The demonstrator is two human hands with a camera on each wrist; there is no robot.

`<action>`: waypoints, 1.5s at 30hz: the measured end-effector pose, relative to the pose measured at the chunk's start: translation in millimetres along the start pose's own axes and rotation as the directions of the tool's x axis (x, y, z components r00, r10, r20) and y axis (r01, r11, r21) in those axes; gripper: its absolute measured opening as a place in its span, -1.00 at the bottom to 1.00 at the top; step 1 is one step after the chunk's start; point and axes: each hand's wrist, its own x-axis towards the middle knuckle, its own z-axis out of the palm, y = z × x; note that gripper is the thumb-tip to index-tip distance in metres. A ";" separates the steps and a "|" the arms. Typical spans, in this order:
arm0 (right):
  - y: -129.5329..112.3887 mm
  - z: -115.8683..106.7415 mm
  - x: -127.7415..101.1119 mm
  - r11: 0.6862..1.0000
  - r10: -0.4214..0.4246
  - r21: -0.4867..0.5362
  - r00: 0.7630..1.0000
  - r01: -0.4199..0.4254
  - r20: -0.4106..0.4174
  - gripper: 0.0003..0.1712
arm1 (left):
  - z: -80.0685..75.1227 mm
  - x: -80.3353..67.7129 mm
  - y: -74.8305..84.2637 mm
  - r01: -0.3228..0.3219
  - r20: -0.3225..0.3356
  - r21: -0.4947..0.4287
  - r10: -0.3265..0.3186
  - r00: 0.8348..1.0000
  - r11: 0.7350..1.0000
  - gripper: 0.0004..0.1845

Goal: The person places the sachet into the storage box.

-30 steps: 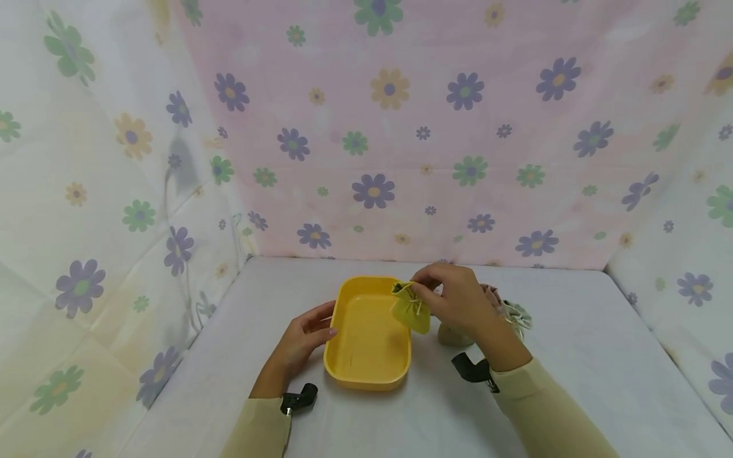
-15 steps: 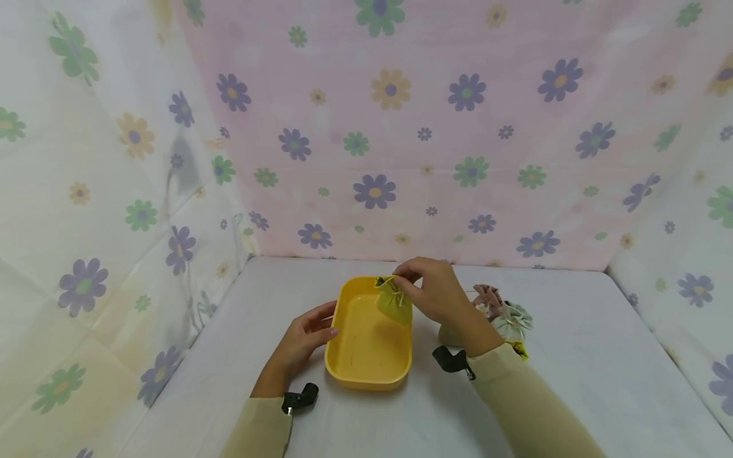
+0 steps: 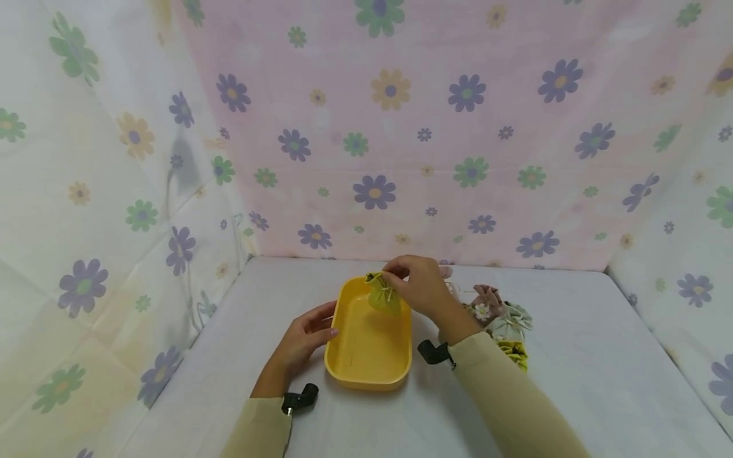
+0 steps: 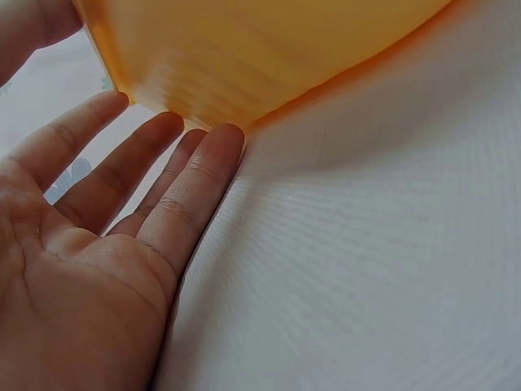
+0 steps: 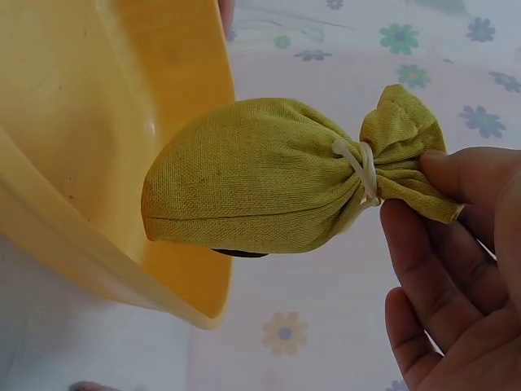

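- Since the earlier frame, right hand (image 3: 420, 286) has carried the olive woven pouch (image 3: 382, 296) leftward, pinching its tied, gathered neck above the tray's far end.
- Left hand (image 3: 303, 337) rests flat-fingered, released, against the smooth rounded yellow plastic tray (image 3: 366, 372).

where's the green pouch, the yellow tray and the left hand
green pouch (image 5: 252, 183): right wrist view, on the middle of its cloth body.
yellow tray (image 3: 366, 380): head view, on its near rim.
left hand (image 3: 301, 340): head view, on the back of the hand.

Pouch (image 3: 382, 298) hangs over tray's (image 3: 366, 375) far end — more pouches (image 3: 504, 321) right.
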 end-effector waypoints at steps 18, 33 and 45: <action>8.3 22.8 11.8 0.989 0.144 0.036 0.989 -0.145 0.021 -0.93 | 2.0 0.3 0.0 -0.006 0.007 0.028 0.005 1.000 1.000 -0.31; 8.7 43.4 18.0 0.979 0.195 0.045 0.974 -0.201 0.115 -0.93 | 1.2 1.8 -1.7 0.000 -0.014 0.053 0.001 1.000 0.999 -0.31; 10.3 46.4 14.9 0.974 0.219 0.022 0.958 -0.227 0.184 -0.86 | 1.3 0.5 -1.0 0.005 -0.011 0.040 -0.005 1.000 0.999 -0.31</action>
